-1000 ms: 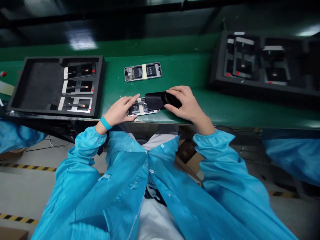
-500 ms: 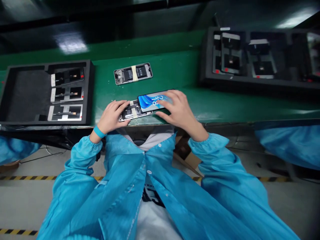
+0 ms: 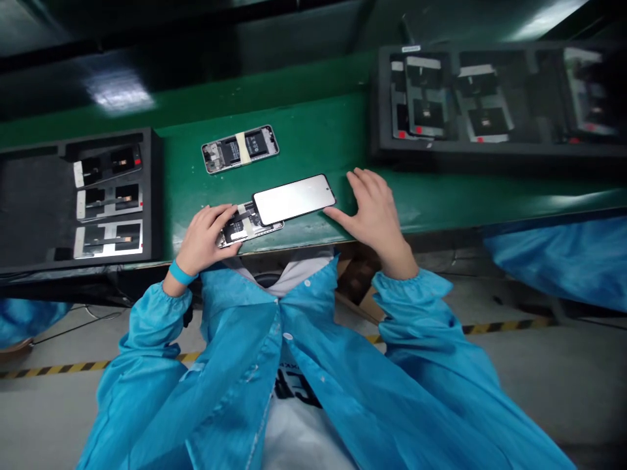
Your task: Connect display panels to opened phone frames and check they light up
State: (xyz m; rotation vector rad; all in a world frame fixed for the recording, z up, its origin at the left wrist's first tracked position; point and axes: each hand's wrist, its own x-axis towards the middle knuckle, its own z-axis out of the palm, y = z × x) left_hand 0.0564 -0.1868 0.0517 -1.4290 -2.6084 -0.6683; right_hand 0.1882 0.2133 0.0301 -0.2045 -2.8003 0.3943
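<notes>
- left hand (image 3: 202, 236): pinched narrow on the left end of a silver-edged rectangular phone body (image 3: 249, 225), fingers along the far edge, thumb at the near edge
- phone body: lies on the green glossy surface (image 3: 313, 145) close to its near edge, inner parts bare, cream tape strip across the middle
- black-rimmed rectangular glass screen (image 3: 294, 200): face up, lit plain white, overlaps the right part of the phone body and sticks out past its right end, slightly skewed to it
- right hand (image 3: 376, 210): spread wide, holds nothing, just right of the screen; thumb tip beside the screen's near right corner, cannot tell if touching
- second silver-edged phone body with dark battery and cream tape strip (image 3: 240, 149): flat on the surface, beyond the first one, apart from both hands
- black foam-like tray on the left (image 3: 155, 189): three white-and-black flat panels (image 3: 110, 202) in a column at its right side, red stickers on them
- black foam-like tray on the right (image 3: 470, 151): several similar panels with red stickers, partly blurred
- bright blue wristband (image 3: 182, 273) on the left wrist
- co-worker's blue sleeve (image 3: 568, 261) at the right edge of view
</notes>
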